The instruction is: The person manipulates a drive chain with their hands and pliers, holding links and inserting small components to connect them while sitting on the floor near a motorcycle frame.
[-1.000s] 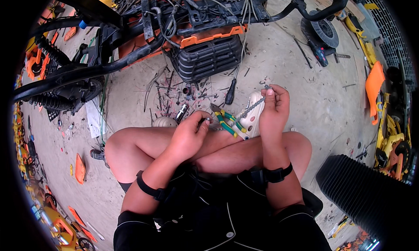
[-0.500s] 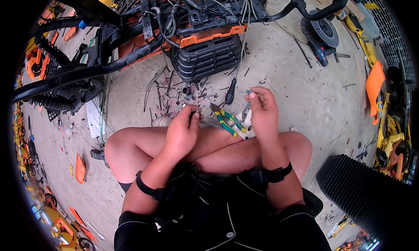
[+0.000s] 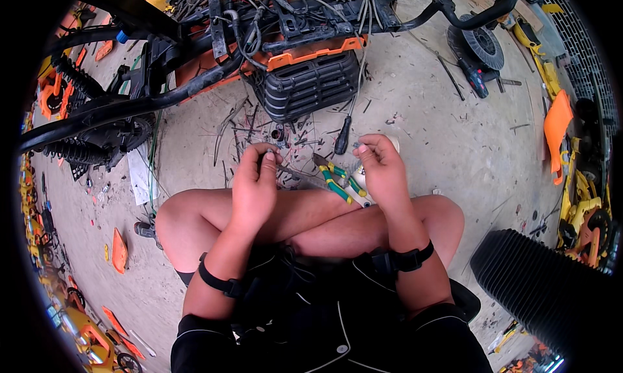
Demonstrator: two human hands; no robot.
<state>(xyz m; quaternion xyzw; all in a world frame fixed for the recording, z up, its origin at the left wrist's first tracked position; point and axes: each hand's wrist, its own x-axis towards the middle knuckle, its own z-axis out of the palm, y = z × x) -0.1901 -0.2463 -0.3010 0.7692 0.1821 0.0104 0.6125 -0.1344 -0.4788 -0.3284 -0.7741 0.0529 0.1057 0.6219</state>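
Both hands are raised over my crossed legs, apart from each other. My left hand (image 3: 255, 181) is closed, thumb against fingertips; what it pinches, if anything, is too small to make out. Across from it, my right hand (image 3: 383, 172) is also pinched, with a small greyish bit at the fingertips that I cannot name. Between the hands, pliers (image 3: 336, 186) with green and yellow handles lie by my shin, jaws pointing away. Just beyond them, a black-handled screwdriver (image 3: 343, 137) rests on the floor.
A stripped vehicle frame (image 3: 214, 68) with loose cables and a black ribbed grille (image 3: 311, 87) stands ahead. Cut wire bits litter the concrete around a small dark round part (image 3: 278, 134). A cordless drill (image 3: 475, 81) lies at far right; a black corrugated piece (image 3: 538, 285) is near right.
My left hand has moved forward and to the left. My right hand has shifted slightly left and down, and the grey piece that hung from it shows less.
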